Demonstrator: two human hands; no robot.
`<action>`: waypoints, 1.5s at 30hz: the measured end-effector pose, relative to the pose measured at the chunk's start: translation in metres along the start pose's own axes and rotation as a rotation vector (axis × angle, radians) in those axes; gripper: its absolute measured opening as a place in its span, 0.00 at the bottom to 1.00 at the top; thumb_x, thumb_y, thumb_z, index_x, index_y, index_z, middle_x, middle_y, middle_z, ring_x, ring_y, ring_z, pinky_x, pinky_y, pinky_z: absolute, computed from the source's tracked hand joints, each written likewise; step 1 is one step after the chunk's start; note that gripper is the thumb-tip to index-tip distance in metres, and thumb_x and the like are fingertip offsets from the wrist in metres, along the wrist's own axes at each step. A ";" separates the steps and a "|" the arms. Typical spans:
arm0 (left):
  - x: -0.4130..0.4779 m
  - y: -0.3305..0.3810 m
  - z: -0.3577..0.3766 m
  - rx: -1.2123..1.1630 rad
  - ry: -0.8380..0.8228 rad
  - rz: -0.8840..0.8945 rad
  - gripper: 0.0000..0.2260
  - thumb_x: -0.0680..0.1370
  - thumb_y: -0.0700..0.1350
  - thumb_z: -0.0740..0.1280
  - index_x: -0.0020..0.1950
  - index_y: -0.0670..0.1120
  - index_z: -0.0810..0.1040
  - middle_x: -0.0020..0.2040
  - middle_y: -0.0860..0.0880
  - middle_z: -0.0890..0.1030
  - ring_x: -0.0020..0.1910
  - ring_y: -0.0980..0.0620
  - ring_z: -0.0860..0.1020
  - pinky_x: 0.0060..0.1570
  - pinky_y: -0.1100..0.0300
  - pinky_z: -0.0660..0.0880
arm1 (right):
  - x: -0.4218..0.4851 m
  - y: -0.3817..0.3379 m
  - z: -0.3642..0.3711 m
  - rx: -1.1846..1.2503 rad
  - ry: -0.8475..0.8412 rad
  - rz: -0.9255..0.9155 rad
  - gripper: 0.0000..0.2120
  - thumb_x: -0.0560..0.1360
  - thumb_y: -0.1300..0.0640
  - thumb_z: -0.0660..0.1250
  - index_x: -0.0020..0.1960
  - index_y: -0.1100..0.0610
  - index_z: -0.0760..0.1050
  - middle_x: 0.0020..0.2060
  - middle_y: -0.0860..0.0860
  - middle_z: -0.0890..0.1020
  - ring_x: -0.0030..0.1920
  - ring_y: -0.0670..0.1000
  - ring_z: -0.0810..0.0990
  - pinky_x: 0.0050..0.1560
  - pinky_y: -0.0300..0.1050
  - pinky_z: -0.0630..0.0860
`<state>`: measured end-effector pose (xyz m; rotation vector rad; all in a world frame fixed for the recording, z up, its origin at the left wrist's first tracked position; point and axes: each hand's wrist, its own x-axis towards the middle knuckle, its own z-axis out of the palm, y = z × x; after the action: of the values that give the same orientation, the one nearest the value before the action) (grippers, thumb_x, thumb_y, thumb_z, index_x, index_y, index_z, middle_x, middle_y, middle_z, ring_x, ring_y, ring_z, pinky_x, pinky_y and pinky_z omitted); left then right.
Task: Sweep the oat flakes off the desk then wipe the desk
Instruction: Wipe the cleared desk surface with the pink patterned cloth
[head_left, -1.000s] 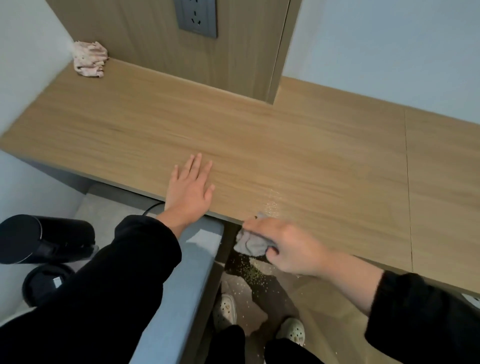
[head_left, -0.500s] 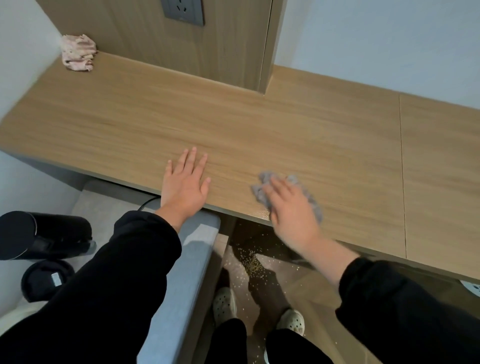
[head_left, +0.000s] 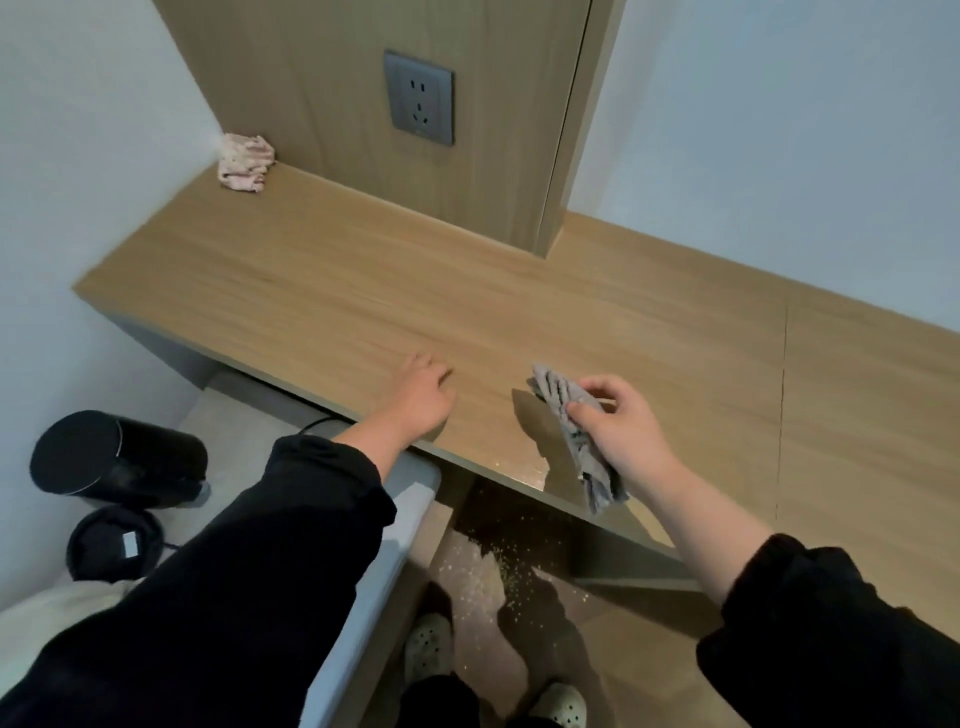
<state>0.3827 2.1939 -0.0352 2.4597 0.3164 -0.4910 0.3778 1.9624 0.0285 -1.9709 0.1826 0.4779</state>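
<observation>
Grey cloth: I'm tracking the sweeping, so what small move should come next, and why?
Probably lower the grey cloth, held by the right hand, and brush off the front edge: a pale patch of oat flakes lies on the desk there, with others on the floor.

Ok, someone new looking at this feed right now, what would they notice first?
Probably the right hand gripping a crumpled grey cloth over the front edge of the desk, where a pale dusting of flakes lies. Next, the oat flakes scattered on the floor below, near the person's shoes. A crumpled pink cloth sits in the desk's far left corner.
</observation>
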 end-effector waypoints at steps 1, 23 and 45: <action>-0.006 0.015 -0.001 -0.176 -0.027 -0.001 0.21 0.82 0.43 0.59 0.75 0.48 0.64 0.77 0.47 0.59 0.76 0.47 0.56 0.73 0.51 0.54 | 0.002 -0.005 -0.004 0.007 -0.003 -0.012 0.09 0.78 0.59 0.67 0.57 0.54 0.74 0.48 0.51 0.78 0.40 0.46 0.79 0.29 0.31 0.72; 0.005 -0.117 -0.182 -0.640 0.085 -0.122 0.06 0.73 0.41 0.74 0.40 0.49 0.78 0.44 0.44 0.83 0.48 0.42 0.82 0.52 0.46 0.77 | 0.114 -0.185 0.185 -0.218 -0.853 0.250 0.32 0.67 0.39 0.74 0.60 0.60 0.74 0.52 0.58 0.84 0.51 0.55 0.84 0.49 0.47 0.81; 0.078 -0.312 -0.239 0.314 0.483 -0.082 0.31 0.76 0.44 0.66 0.78 0.52 0.58 0.78 0.47 0.57 0.77 0.43 0.54 0.74 0.43 0.53 | 0.259 -0.270 0.419 -1.293 -0.443 -0.987 0.29 0.74 0.66 0.60 0.75 0.57 0.63 0.76 0.57 0.58 0.75 0.59 0.57 0.73 0.48 0.55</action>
<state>0.4137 2.5933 -0.0497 2.8650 0.5738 0.0381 0.5996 2.4779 -0.0069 -2.6823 -1.6760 0.3462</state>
